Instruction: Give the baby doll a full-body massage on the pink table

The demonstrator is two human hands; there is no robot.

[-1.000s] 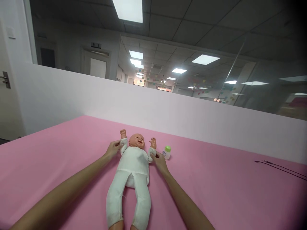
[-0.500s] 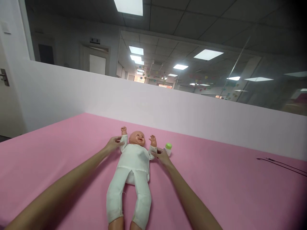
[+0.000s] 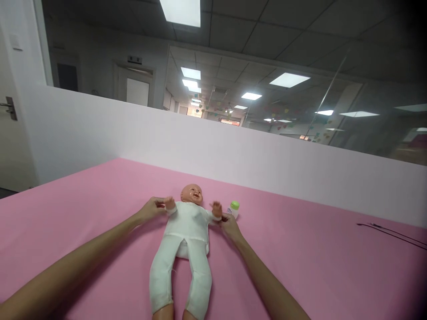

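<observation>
A baby doll [image 3: 188,222] with a white cloth body lies on its back on the pink table [image 3: 290,253], head toward the wall. My left hand [image 3: 151,210] grips the doll's arm on the left near its wrist, fingers closed round it. On the other side my right hand [image 3: 231,226] pinches the doll's other arm by its white sleeve; some of my fingertips are hidden behind it. Both doll hands point up and toward me. Just beyond my right hand stands a small white bottle [image 3: 233,209] with a green cap.
Thin black cords [image 3: 390,233] lie at the table's right side. A white low wall [image 3: 213,146] with glass above runs along the far edge. To the left is a door with a metal handle [image 3: 11,108].
Both doll arms have come down and forward from beside the head, moved by my hands. My right hand has shifted slightly down and right. The view has tilted a little.
</observation>
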